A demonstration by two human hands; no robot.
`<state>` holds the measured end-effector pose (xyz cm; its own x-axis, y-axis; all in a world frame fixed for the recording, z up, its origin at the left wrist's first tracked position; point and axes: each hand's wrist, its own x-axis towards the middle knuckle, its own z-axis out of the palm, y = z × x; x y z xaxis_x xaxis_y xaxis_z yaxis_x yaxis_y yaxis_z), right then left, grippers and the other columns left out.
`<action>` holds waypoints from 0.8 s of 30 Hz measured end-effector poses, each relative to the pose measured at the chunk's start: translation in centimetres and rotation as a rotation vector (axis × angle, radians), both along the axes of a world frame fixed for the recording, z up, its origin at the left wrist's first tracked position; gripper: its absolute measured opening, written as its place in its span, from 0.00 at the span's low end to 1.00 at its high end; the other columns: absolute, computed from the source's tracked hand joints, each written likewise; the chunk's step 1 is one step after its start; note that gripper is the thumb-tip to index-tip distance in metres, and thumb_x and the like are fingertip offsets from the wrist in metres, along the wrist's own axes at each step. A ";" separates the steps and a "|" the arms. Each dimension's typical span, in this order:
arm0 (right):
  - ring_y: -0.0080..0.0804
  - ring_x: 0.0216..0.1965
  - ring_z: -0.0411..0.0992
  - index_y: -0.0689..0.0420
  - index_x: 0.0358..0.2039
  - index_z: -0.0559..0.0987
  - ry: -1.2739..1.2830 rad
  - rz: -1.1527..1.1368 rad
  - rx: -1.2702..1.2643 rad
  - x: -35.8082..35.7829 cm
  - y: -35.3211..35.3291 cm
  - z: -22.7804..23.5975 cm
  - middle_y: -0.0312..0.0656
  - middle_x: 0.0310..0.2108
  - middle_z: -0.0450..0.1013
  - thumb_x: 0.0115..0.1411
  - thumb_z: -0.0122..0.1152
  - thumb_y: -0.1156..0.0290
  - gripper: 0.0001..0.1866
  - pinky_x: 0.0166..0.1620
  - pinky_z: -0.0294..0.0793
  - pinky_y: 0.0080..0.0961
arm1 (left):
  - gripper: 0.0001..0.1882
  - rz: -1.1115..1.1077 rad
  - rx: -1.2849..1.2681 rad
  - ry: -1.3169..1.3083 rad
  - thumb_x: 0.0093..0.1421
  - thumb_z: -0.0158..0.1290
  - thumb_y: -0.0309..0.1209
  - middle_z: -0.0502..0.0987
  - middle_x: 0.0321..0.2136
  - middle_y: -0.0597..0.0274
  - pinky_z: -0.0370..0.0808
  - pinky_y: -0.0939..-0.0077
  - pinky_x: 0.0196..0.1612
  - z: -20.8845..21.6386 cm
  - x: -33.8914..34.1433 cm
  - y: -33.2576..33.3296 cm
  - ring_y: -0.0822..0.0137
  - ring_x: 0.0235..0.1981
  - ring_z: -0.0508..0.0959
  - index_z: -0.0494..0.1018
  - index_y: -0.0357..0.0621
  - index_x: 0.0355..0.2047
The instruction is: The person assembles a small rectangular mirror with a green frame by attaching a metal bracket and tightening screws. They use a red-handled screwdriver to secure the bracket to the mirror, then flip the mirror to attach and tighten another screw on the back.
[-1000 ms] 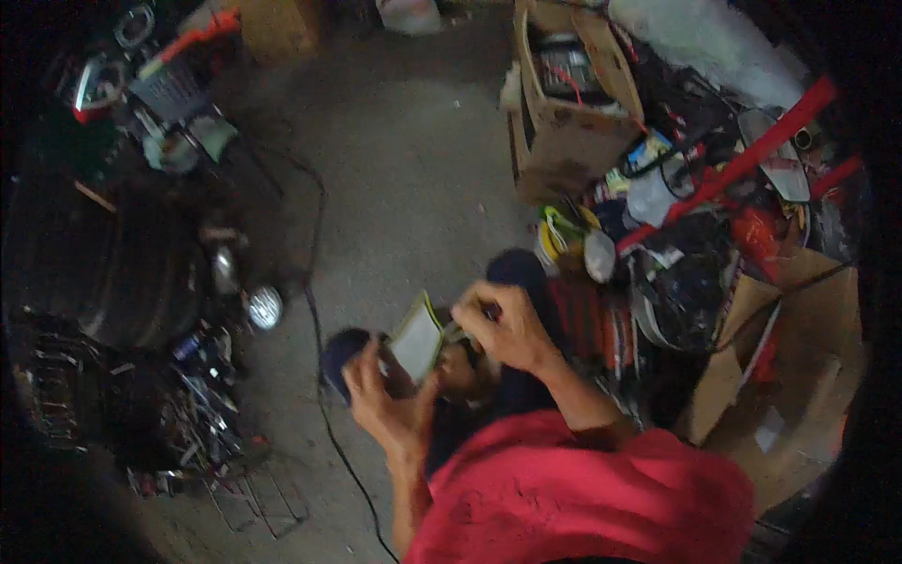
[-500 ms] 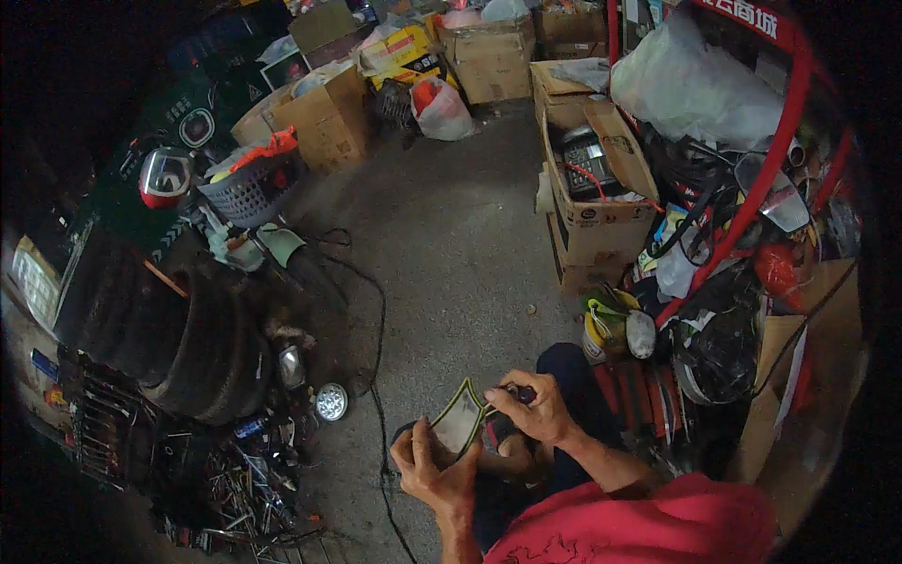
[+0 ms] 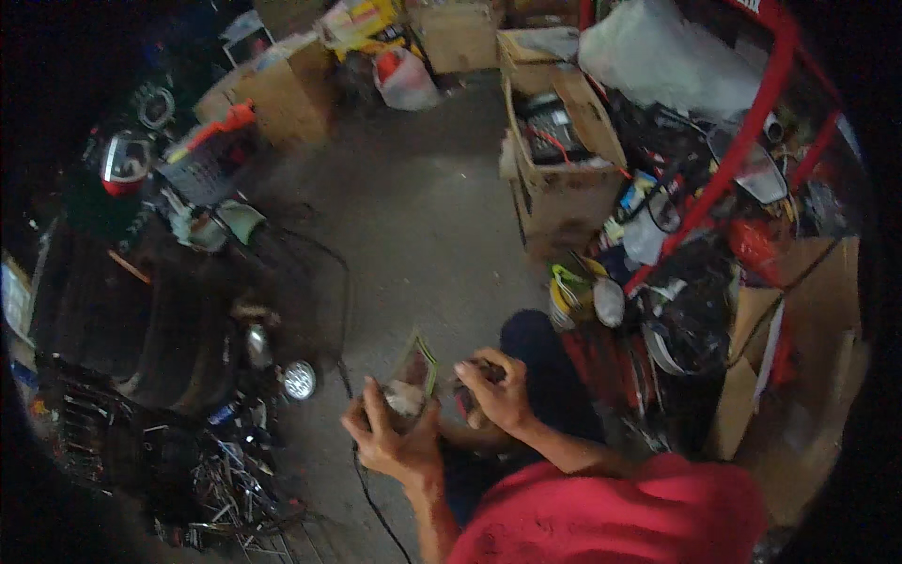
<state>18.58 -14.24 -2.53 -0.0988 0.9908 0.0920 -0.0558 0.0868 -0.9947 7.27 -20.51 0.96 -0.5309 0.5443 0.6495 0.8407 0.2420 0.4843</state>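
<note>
My left hand (image 3: pixel 398 440) holds a glossy, mirror-like pane (image 3: pixel 410 395) with a yellow-green rim, tilted, its pointed corner upward. The fingers and thumb grip it from its two sides near the lower end. Just to the right, my right hand (image 3: pixel 501 393) is closed around a dark-handled tool (image 3: pixel 489 372). Its tip cannot be made out, as this moment is blurred. A small gap separates the right hand from the pane. Both hands are above my dark-trousered legs (image 3: pixel 545 376).
On the left stand dark tyres (image 3: pixel 178 329), a round lamp (image 3: pixel 299 380) and a heap of loose metal tools (image 3: pixel 240 489). A black cable (image 3: pixel 346 320) runs along the floor. On the right are an open carton (image 3: pixel 568 202), a red frame (image 3: pixel 723 179) and bagged goods.
My right hand with the tool has drawn back from the pane's edge, which it was against before. The pane has turned in my left hand. The whole view has shifted, too.
</note>
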 end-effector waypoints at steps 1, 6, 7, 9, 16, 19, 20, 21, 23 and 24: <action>0.12 0.23 0.62 0.60 0.21 0.74 -0.026 -0.003 -0.031 0.2 0.2 -0.6 0.29 0.18 0.69 0.55 0.62 0.65 0.13 0.24 0.59 0.15 | 0.40 -0.002 -0.014 0.035 0.27 0.70 0.33 0.70 0.38 0.55 0.75 0.64 0.30 0.4 0.1 0.4 0.55 0.33 0.77 0.72 0.49 0.48; 0.14 0.19 0.62 0.58 0.22 0.76 0.196 0.046 -0.167 -0.4 2.3 -2.3 0.28 0.16 0.66 0.55 0.61 0.61 0.13 0.21 0.59 0.17 | 0.43 -0.138 -0.027 -0.096 0.34 0.70 0.29 0.67 0.49 0.54 0.75 0.66 0.35 1.5 0.1 0.5 0.56 0.42 0.75 0.67 0.49 0.55; 0.14 0.17 0.61 0.57 0.22 0.76 0.267 0.069 -0.248 0.0 2.7 -2.2 0.29 0.16 0.66 0.55 0.61 0.62 0.13 0.19 0.58 0.17 | 0.44 -0.186 0.038 -0.077 0.35 0.70 0.28 0.66 0.51 0.53 0.75 0.66 0.36 1.5 -0.3 0.5 0.57 0.43 0.75 0.65 0.47 0.56; 0.15 0.13 0.61 0.56 0.22 0.76 0.416 0.118 -0.395 0.8 3.6 -1.9 0.30 0.16 0.66 0.54 0.62 0.62 0.11 0.16 0.57 0.17 | 0.46 -0.335 0.203 -0.327 0.37 0.70 0.27 0.62 0.54 0.52 0.75 0.69 0.37 1.2 -0.1 0.3 0.58 0.46 0.72 0.61 0.44 0.58; 0.16 0.09 0.57 0.56 0.23 0.73 0.473 0.285 -0.415 0.7 4.4 -1.0 0.31 0.14 0.65 0.57 0.58 0.65 0.10 0.12 0.51 0.16 | 0.21 -0.538 -0.035 -1.166 0.52 0.61 0.30 0.74 0.43 0.56 0.72 0.74 0.37 -6.1 1.1 -1.1 0.69 0.38 0.73 0.72 0.37 0.45; 0.14 0.10 0.58 0.55 0.24 0.76 0.379 0.477 -0.406 0.0 4.4 -2.6 0.29 0.14 0.67 0.56 0.61 0.62 0.10 0.12 0.52 0.16 | 0.18 -0.522 -0.051 -1.036 0.60 0.52 0.37 0.76 0.37 0.61 0.70 0.77 0.37 -5.3 2.4 0.9 0.70 0.35 0.72 0.73 0.37 0.44; 0.14 0.10 0.58 0.56 0.25 0.77 0.355 0.514 -0.327 -0.1 4.3 -2.6 0.31 0.14 0.68 0.57 0.59 0.59 0.13 0.12 0.51 0.15 | 0.18 -0.504 -0.028 -1.028 0.60 0.52 0.37 0.76 0.37 0.62 0.70 0.77 0.38 -5.1 2.5 1.4 0.70 0.35 0.73 0.73 0.37 0.45; 0.14 0.09 0.58 0.56 0.24 0.77 0.352 0.513 -0.345 -0.2 4.3 -2.8 0.31 0.14 0.68 0.58 0.58 0.58 0.14 0.12 0.51 0.15 | 0.18 -0.485 -0.006 -1.020 0.60 0.52 0.37 0.76 0.36 0.62 0.70 0.77 0.38 -4.8 2.6 1.9 0.70 0.34 0.73 0.73 0.37 0.45; 0.14 0.09 0.58 0.56 0.24 0.76 0.349 0.510 -0.383 -0.5 4.2 -3.4 0.31 0.13 0.67 0.60 0.56 0.56 0.17 0.12 0.50 0.15 | 0.18 -0.507 0.069 -1.106 0.60 0.52 0.36 0.76 0.36 0.62 0.70 0.76 0.38 -4.4 2.7 2.2 0.71 0.34 0.73 0.73 0.37 0.46; 0.14 0.09 0.58 0.56 0.24 0.76 0.310 0.516 -0.408 -0.4 4.1 -3.2 0.31 0.13 0.67 0.60 0.55 0.55 0.17 0.12 0.51 0.15 | 0.18 -0.531 0.075 -1.155 0.60 0.52 0.36 0.76 0.37 0.61 0.71 0.76 0.38 -5.0 2.2 2.1 0.71 0.34 0.73 0.72 0.36 0.46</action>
<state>18.14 -10.12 -5.77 -0.5923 0.7865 -0.1749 -0.2744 -0.4011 -0.8740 9.42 -18.36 -4.09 -0.5352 0.8447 -0.0049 -0.0926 -0.0529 0.9943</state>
